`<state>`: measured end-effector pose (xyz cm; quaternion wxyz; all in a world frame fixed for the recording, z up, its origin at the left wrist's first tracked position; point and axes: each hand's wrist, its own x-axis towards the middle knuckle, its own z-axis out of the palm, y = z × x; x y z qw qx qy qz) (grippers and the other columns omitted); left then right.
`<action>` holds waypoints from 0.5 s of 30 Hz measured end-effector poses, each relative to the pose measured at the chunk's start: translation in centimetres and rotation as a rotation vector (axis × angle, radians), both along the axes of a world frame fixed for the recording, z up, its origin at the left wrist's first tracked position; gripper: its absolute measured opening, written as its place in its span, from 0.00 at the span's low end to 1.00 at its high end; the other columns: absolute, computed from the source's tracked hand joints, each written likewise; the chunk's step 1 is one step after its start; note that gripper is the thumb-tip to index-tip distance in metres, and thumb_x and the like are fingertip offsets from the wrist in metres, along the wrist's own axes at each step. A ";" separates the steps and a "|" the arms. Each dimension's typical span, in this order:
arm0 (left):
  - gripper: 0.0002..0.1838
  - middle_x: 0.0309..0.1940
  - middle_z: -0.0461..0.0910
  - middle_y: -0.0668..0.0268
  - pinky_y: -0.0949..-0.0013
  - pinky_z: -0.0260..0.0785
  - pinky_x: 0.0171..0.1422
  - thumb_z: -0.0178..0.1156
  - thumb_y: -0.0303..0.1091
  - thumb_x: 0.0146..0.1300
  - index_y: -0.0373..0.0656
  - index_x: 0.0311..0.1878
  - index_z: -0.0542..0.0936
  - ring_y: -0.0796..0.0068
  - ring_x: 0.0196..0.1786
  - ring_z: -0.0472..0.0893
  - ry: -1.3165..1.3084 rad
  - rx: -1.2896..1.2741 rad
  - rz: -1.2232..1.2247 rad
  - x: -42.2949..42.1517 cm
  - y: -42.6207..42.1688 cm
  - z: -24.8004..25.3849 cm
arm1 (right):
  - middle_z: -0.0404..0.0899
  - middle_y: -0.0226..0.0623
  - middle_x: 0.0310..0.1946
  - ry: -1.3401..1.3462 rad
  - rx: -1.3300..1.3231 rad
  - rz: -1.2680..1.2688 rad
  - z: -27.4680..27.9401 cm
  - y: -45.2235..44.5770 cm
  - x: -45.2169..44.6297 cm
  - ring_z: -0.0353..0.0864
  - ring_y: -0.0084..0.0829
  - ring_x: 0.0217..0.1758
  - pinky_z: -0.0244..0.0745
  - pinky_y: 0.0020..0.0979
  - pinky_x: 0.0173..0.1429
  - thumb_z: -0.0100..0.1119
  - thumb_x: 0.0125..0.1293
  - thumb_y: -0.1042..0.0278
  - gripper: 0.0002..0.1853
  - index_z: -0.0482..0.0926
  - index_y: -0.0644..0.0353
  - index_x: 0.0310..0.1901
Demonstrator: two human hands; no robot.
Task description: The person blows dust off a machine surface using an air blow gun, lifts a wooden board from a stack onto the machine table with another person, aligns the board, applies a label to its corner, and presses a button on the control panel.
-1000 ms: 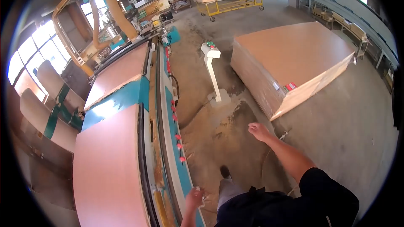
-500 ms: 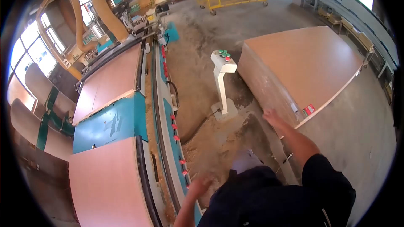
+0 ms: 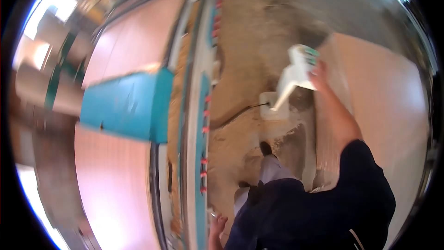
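Note:
My right hand is at the near edge of the white control stand's head, beside its green buttons. Its fingers look stretched out against the panel, though blurred; the red button there is hidden behind them. Low in the view, my left hand hangs beside the long machine's edge with its fingers curled. A small pale tip shows by those fingers, too small to name. To the left, pink-brown panels lie on the machine bed on both sides of a blue-green cover.
A large stack of brown boards stands close on the right. Red knobs line the machine's side. A dark cable crosses the dusty floor to the stand's base plate. My shoe is just short of it.
The view has swung downward and I am nearer the stand. My right hand has gone from beside the board stack to the control head. My left hand is lower in view.

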<state>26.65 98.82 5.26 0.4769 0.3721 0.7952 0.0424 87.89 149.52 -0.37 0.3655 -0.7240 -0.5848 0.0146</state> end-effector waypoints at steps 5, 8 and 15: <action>0.24 0.36 0.82 0.57 0.64 0.74 0.44 0.59 0.48 0.59 0.40 0.52 0.76 0.65 0.38 0.82 -0.149 -0.040 0.227 2.8 4.3 1.8 | 0.75 0.52 0.50 -0.333 -0.026 0.082 -1.6 3.8 5.1 0.73 0.49 0.56 0.67 0.43 0.61 0.63 0.54 0.69 0.25 0.73 0.66 0.54; 0.19 0.43 0.81 0.55 0.57 0.73 0.47 0.58 0.44 0.60 0.40 0.48 0.77 0.57 0.43 0.81 0.007 0.099 0.158 0.5 5.6 3.2 | 0.74 0.47 0.55 -0.054 -0.307 0.105 4.7 4.5 3.4 0.71 0.43 0.59 0.67 0.40 0.61 0.62 0.57 0.69 0.24 0.73 0.64 0.56; 0.20 0.51 0.75 0.49 0.56 0.67 0.55 0.59 0.34 0.57 0.37 0.52 0.74 0.49 0.53 0.74 0.769 0.531 0.203 -15.0 6.2 5.8 | 0.71 0.42 0.57 -0.100 -0.160 0.692 6.0 -1.8 -24.9 0.68 0.40 0.63 0.62 0.36 0.66 0.60 0.56 0.74 0.22 0.73 0.63 0.55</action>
